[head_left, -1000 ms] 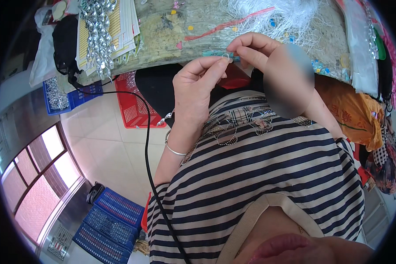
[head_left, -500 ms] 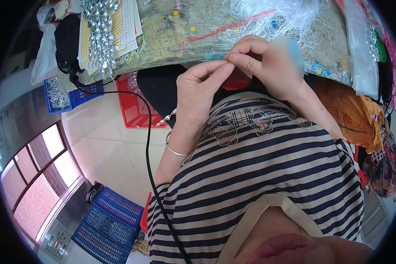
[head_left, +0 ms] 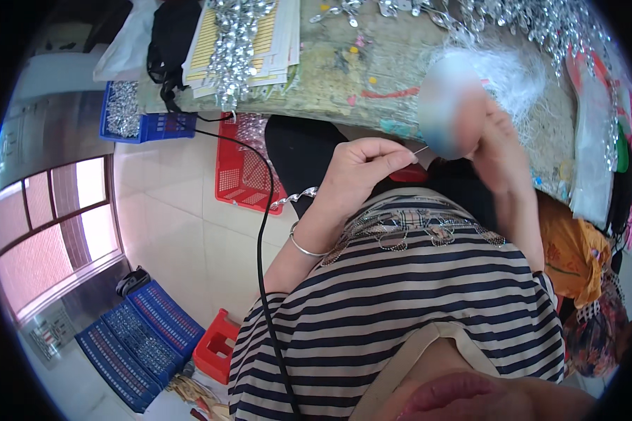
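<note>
My left hand (head_left: 361, 168) is pinched shut on a thin needle (head_left: 418, 149) that points to the right. It hovers in front of my striped shirt, just below the table edge. A short strand of silver beads (head_left: 295, 198) trails from under that hand toward the left. A silver bangle (head_left: 303, 247) sits on the left wrist. My right hand (head_left: 502, 158) is raised a little to the right of the needle tip, beside white feathery trim (head_left: 512, 74). Its fingers are hidden by a blurred patch, so what it holds cannot be made out.
The worn green table (head_left: 344, 77) carries cards of silver bead trim (head_left: 235, 42) and more silver trim (head_left: 541, 21) along the back. A red basket (head_left: 242, 165) stands under it. Blue crates (head_left: 130, 116) (head_left: 137, 340) sit on the tiled floor. A black cable (head_left: 261, 238) runs down my left side.
My hands were pinched together at the table edge. They have now drawn apart: the left hand has dropped lower with the needle and the right hand has moved to the right.
</note>
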`<action>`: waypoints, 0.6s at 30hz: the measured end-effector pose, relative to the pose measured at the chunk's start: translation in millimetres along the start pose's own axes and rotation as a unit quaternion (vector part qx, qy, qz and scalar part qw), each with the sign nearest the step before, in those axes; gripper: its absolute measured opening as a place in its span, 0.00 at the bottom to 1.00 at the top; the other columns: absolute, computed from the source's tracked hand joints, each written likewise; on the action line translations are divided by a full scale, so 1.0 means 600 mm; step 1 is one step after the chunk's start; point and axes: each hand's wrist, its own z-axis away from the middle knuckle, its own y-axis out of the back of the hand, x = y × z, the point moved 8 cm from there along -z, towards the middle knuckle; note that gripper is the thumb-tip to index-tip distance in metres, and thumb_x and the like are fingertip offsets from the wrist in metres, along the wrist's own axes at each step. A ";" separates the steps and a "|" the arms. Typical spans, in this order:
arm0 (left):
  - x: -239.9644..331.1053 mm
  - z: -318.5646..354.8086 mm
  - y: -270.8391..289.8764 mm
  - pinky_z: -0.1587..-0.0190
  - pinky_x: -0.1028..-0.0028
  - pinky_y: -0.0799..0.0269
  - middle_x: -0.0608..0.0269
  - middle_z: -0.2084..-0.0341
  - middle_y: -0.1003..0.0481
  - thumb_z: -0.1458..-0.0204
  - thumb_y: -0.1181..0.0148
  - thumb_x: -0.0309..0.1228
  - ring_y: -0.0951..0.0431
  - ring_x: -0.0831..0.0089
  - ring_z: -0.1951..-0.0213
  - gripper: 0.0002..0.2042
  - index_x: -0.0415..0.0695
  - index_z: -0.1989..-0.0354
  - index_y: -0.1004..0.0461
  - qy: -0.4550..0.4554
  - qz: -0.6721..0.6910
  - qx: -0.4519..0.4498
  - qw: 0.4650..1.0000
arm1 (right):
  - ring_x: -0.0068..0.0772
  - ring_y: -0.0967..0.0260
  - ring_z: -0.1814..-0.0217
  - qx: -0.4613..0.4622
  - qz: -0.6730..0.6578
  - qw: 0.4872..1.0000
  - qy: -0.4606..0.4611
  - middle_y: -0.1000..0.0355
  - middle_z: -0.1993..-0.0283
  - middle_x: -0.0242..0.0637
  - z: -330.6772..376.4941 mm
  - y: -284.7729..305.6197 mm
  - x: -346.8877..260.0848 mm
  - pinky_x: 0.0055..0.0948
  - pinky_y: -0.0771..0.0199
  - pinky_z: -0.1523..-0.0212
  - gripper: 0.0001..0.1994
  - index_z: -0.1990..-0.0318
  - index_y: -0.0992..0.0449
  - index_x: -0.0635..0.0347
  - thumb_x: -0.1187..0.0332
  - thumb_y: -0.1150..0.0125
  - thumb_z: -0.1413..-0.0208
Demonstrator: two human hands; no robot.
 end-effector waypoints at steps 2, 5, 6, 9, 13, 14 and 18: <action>0.004 0.007 0.022 0.62 0.81 0.31 0.63 0.74 0.22 0.51 0.39 0.25 0.24 0.79 0.68 0.05 0.37 0.69 0.21 -0.016 -0.007 0.019 1.000 | 0.12 0.53 0.80 0.054 -0.011 0.997 0.059 0.46 0.79 0.21 -0.005 0.047 -0.045 0.14 0.53 0.79 0.06 0.65 0.35 0.56 0.65 0.52 0.38; -0.010 0.014 0.035 0.64 0.82 0.31 0.63 0.74 0.22 0.51 0.39 0.25 0.24 0.80 0.69 0.05 0.37 0.69 0.20 0.040 -0.044 -0.007 0.998 | 0.12 0.54 0.79 0.047 -0.066 0.993 0.081 0.46 0.79 0.22 -0.005 0.060 -0.076 0.14 0.53 0.79 0.06 0.64 0.35 0.56 0.66 0.54 0.37; -0.008 0.014 0.026 0.66 0.83 0.31 0.64 0.75 0.22 0.51 0.39 0.24 0.25 0.80 0.70 0.05 0.37 0.69 0.20 0.024 -0.041 -0.028 0.998 | 0.13 0.53 0.79 0.037 -0.056 0.995 0.069 0.45 0.79 0.22 -0.005 0.051 -0.069 0.15 0.53 0.79 0.06 0.64 0.35 0.56 0.66 0.54 0.37; -0.025 0.018 0.008 0.62 0.82 0.29 0.61 0.71 0.22 0.51 0.41 0.21 0.23 0.79 0.68 0.08 0.36 0.62 0.22 0.029 -0.038 -0.089 0.995 | 0.13 0.52 0.79 0.020 -0.049 0.997 0.060 0.44 0.78 0.22 -0.009 0.028 -0.066 0.15 0.51 0.78 0.06 0.63 0.34 0.56 0.66 0.54 0.37; -0.055 0.034 0.021 0.58 0.82 0.29 0.62 0.66 0.22 0.50 0.42 0.22 0.23 0.80 0.64 0.15 0.36 0.52 0.27 0.091 -0.039 -0.115 0.988 | 0.13 0.49 0.77 0.044 -0.051 0.993 0.095 0.43 0.77 0.22 -0.018 0.049 -0.095 0.14 0.49 0.76 0.06 0.63 0.33 0.57 0.65 0.53 0.37; -0.063 0.038 0.032 0.61 0.83 0.30 0.63 0.66 0.22 0.47 0.43 0.24 0.25 0.83 0.67 0.14 0.37 0.52 0.27 0.058 -0.076 -0.107 0.990 | 0.13 0.49 0.77 0.062 -0.046 0.991 0.110 0.43 0.76 0.23 -0.019 0.062 -0.104 0.15 0.48 0.76 0.06 0.62 0.33 0.57 0.66 0.53 0.37; -0.083 0.055 0.080 0.69 0.86 0.35 0.70 0.72 0.25 0.44 0.46 0.31 0.30 0.86 0.71 0.12 0.40 0.54 0.25 0.139 -0.138 -0.075 0.978 | 0.15 0.42 0.72 0.079 -0.001 0.988 0.133 0.37 0.71 0.26 -0.028 0.106 -0.108 0.16 0.40 0.71 0.07 0.59 0.32 0.59 0.66 0.53 0.37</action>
